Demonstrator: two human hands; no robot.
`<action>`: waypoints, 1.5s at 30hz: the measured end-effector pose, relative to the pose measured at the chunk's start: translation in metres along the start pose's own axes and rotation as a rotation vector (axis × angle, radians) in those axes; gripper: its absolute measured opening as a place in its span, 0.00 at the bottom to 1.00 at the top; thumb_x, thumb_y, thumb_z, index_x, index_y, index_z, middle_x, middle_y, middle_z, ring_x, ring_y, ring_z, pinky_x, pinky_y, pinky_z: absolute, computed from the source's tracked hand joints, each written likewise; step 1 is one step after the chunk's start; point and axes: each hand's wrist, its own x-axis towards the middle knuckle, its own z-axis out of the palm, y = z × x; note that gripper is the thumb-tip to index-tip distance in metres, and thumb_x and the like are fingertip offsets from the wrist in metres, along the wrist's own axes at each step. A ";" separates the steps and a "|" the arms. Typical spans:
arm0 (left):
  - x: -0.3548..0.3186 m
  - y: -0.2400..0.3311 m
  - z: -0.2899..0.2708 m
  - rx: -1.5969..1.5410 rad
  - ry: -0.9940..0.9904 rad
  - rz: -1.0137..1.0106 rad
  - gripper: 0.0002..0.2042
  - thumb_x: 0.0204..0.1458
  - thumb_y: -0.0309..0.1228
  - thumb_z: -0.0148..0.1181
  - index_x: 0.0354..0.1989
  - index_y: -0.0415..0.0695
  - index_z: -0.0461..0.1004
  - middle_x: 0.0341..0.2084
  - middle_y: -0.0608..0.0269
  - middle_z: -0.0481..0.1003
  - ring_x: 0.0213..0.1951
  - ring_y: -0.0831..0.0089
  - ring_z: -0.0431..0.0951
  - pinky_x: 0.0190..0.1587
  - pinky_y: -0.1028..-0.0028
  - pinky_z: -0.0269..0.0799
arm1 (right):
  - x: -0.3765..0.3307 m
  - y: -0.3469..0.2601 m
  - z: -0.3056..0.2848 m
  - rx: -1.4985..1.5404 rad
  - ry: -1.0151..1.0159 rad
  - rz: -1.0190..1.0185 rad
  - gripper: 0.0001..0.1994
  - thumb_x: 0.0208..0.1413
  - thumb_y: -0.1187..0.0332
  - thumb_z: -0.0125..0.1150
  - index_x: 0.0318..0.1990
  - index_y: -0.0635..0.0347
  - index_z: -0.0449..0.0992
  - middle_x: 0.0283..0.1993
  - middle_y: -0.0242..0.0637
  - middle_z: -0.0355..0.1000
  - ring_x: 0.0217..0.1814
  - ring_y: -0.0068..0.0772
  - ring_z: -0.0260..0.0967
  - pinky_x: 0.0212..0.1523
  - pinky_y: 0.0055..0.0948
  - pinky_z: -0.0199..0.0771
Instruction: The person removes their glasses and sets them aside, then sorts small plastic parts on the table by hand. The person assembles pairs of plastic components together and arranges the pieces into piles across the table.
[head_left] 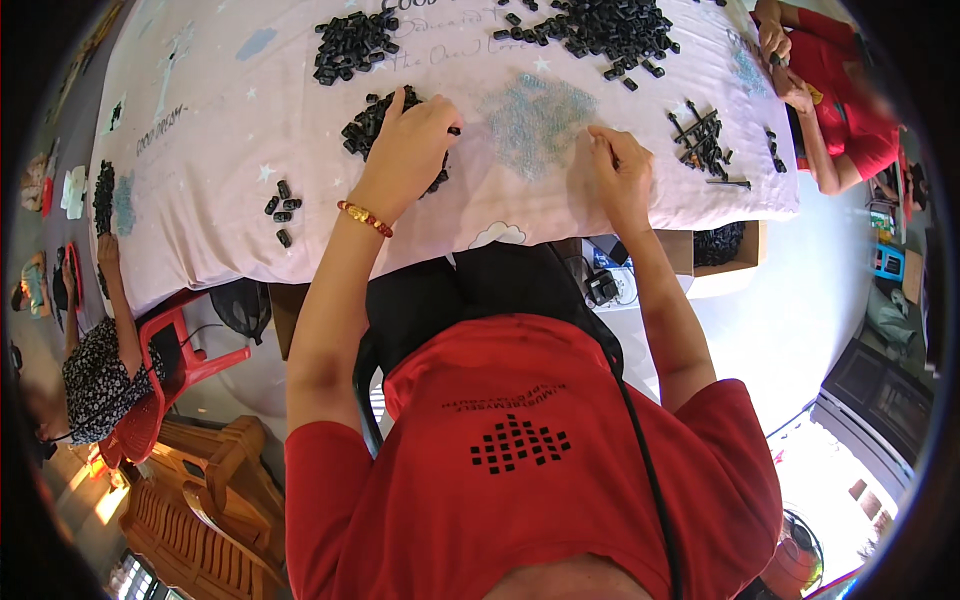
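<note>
My left hand (413,145) is over a pile of small black plastic parts (362,128), which it partly covers. Its fingers are bent, and one small black plastic part (455,131) shows at their tips. To the right lies a flat patch of tiny clear bluish pieces (535,122). At that patch's right edge my right hand (623,170) has thumb and fingers pressed together; whatever they hold is too small to make out. Several loose black parts (283,212) lie left of my left forearm.
On the cloth-covered table (215,150) are further black piles (352,48) and a heap of black parts with long pins (703,140). People work at the right (845,100) and left (105,385). An open carton (758,250) of black parts stands below the table edge.
</note>
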 end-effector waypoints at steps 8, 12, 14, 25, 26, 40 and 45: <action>-0.015 0.031 -0.002 0.039 0.228 0.084 0.08 0.56 0.24 0.58 0.44 0.42 0.75 0.43 0.54 0.79 0.50 0.54 0.77 0.58 0.57 0.69 | -0.003 0.004 0.002 0.018 -0.028 0.087 0.05 0.58 0.73 0.61 0.39 0.56 0.82 0.25 0.33 0.71 0.28 0.33 0.68 0.41 0.34 0.63; -0.037 0.066 0.023 -0.171 0.245 -0.055 0.10 0.54 0.25 0.62 0.44 0.42 0.76 0.40 0.55 0.79 0.44 0.54 0.78 0.46 0.62 0.74 | -0.005 0.006 0.004 0.055 -0.020 0.082 0.06 0.57 0.73 0.62 0.40 0.56 0.82 0.27 0.32 0.72 0.30 0.33 0.69 0.42 0.34 0.63; -0.044 0.075 0.038 -0.228 0.271 -0.062 0.09 0.54 0.26 0.62 0.44 0.41 0.76 0.40 0.55 0.79 0.43 0.54 0.78 0.45 0.63 0.74 | -0.004 0.003 0.000 0.029 -0.026 0.073 0.07 0.56 0.73 0.62 0.41 0.56 0.82 0.28 0.31 0.73 0.31 0.33 0.70 0.43 0.34 0.63; -0.059 0.069 0.061 -0.490 0.376 -0.203 0.09 0.55 0.26 0.63 0.44 0.41 0.76 0.38 0.55 0.78 0.40 0.55 0.77 0.44 0.63 0.74 | -0.006 -0.047 0.014 -0.376 -0.480 -0.465 0.27 0.64 0.61 0.55 0.70 0.46 0.65 0.75 0.37 0.58 0.78 0.40 0.51 0.74 0.47 0.47; -0.058 0.069 0.061 -0.491 0.378 -0.203 0.09 0.55 0.26 0.63 0.44 0.41 0.76 0.38 0.55 0.78 0.40 0.55 0.77 0.44 0.63 0.74 | -0.006 -0.046 0.018 -0.378 -0.480 -0.467 0.27 0.64 0.61 0.55 0.70 0.46 0.65 0.75 0.37 0.58 0.78 0.40 0.51 0.74 0.47 0.47; -0.059 0.070 0.061 -0.422 0.383 -0.193 0.09 0.55 0.26 0.62 0.44 0.41 0.75 0.38 0.55 0.78 0.41 0.55 0.77 0.44 0.62 0.73 | 0.020 -0.035 0.044 -0.428 -0.424 -0.464 0.27 0.67 0.52 0.51 0.70 0.50 0.65 0.75 0.38 0.58 0.79 0.41 0.50 0.75 0.51 0.45; -0.058 0.072 0.059 -0.436 0.373 -0.207 0.09 0.55 0.25 0.62 0.44 0.42 0.75 0.38 0.56 0.78 0.41 0.54 0.77 0.45 0.62 0.73 | 0.026 -0.034 0.048 -0.408 -0.425 -0.477 0.28 0.67 0.51 0.49 0.70 0.53 0.63 0.76 0.39 0.57 0.79 0.41 0.49 0.75 0.51 0.45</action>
